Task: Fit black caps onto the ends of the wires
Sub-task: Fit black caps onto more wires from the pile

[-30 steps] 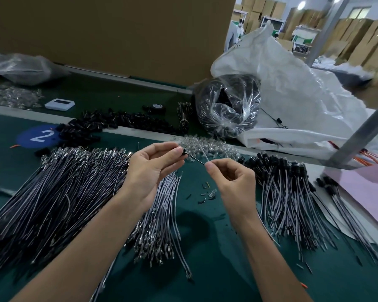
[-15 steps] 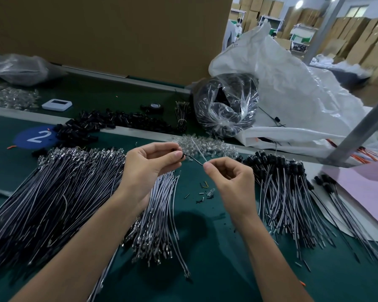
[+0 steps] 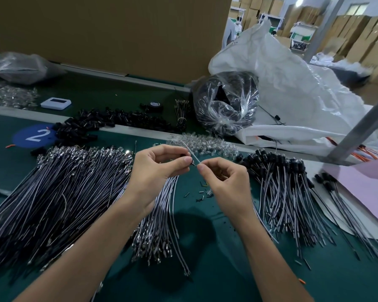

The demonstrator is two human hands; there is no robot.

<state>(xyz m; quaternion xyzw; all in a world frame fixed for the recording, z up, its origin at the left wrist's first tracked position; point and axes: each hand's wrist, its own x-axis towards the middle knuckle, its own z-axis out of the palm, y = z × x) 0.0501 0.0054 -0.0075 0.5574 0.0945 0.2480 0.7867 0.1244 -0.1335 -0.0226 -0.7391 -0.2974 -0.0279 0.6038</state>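
Note:
My left hand pinches a small black cap between thumb and fingers. My right hand pinches a thin grey wire right beside the cap; the wire's free length slants up and left behind my left fingers. The two hands nearly touch above the green mat. A big heap of uncapped wires lies on the left, a smaller bundle under my left wrist. Wires with black caps fitted are piled on the right. Loose black caps lie at the back.
A clear bag of black parts and a large white sack stand at the back right. Clear small parts are scattered behind my hands. A metal post slants at the right, pink paper below it. Cardboard wall behind.
My hands have drawn closer together, so the wire end now sits at the cap. The wire's free length has swung up and to the left.

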